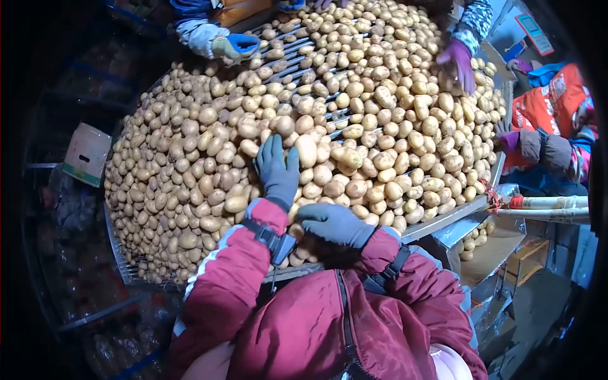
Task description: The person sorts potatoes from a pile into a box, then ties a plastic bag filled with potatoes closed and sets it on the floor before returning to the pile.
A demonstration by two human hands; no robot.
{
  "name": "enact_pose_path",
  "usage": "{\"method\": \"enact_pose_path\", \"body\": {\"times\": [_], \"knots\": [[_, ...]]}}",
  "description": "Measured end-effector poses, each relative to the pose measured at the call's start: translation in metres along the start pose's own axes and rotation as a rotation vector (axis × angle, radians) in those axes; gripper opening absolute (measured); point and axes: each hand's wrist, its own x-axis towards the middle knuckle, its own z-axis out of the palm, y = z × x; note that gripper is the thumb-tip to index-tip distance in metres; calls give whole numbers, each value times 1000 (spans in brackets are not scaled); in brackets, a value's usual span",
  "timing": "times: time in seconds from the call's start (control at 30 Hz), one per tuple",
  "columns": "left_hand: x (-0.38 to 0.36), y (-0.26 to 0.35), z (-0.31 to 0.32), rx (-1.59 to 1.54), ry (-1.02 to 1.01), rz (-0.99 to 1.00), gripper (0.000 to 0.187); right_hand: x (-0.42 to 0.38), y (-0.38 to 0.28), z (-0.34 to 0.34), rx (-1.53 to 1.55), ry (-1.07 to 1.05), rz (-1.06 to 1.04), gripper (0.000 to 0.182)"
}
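A big heap of yellow-brown potatoes (380, 126) covers a roller sorting table (443, 218). My left hand (278, 168), in a grey-blue glove, lies flat on the potatoes near the middle of the heap, fingers spread and pointing away from me. My right hand (332, 221), in the same kind of glove, rests palm down on the potatoes at the near edge, fingers curved to the left. Whether it grips a potato underneath is hidden. Both sleeves are dark red with a white stripe.
Other people work around the table: a blue-gloved hand (237, 44) at the far left, a purple-gloved hand (459, 60) at the far right, and a person in an orange vest (551, 104) on the right. A cardboard box (85, 152) stands left. More potatoes (475, 237) lie below the table's right corner.
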Motion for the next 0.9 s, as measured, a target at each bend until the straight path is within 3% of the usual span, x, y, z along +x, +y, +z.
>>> {"method": "enact_pose_path", "body": {"times": [0.03, 0.07, 0.13, 0.2, 0.27, 0.3, 0.33, 0.4, 0.43, 0.47, 0.53, 0.57, 0.6, 0.67, 0.73, 0.77, 0.8, 0.9], "knots": [[8, 19, 4, 80, -10, -45, 54, -7, -4, -19, 112, 112, 176, 32], [15, 33, 7, -38, 92, 15, 55, -16, -7, -36, 231, 222, 357, 30], [37, 44, 25, -198, 84, 153, 53, -28, -6, -72, -22, 501, 271, 28], [62, 57, 37, -515, -132, 113, 54, -26, -13, -103, -79, 654, 306, 31], [73, 65, 44, -716, -258, -36, 52, -15, -5, -125, -254, 739, 163, 38], [70, 64, 40, -735, -226, 17, 51, -9, -1, -132, -209, 634, 248, 53], [64, 65, 26, -749, -193, 71, 50, 0, -1, -131, -209, 637, 241, 53], [50, 53, -4, -739, -206, 55, 48, 20, 3, -115, -409, 476, 405, 68], [44, 39, -14, -767, -231, 24, 46, 33, 31, -103, -555, 504, 290, 77], [34, 34, -30, -871, -262, -77, 43, 47, 37, -98, -554, 505, 278, 77], [14, 22, -55, -943, -308, -196, 40, 64, 40, -91, -589, 562, 455, 73], [0, 14, -58, -946, -311, -192, 40, 62, 31, -93, -601, 590, 412, 62], [-10, 8, -60, -1085, -339, -231, 38, 57, 32, -98, -607, 598, 412, 62], [-20, 5, -68, -1238, -355, -268, 36, 43, 21, -111, 444, 472, 254, 47], [-37, 10, -78, -1288, -467, -372, 36, 12, -3, -92, 588, 510, 329, 37], [-41, 10, -66, -1319, -540, -337, 50, 1, -11, -84, 693, 447, 324, 36], [-50, 14, -55, -1331, -563, -260, 50, -7, -18, -79, 792, 390, 309, 36], [-62, 49, -59, -964, -700, -151, 51, -27, -36, -48, 902, 413, 427, 42]]}}
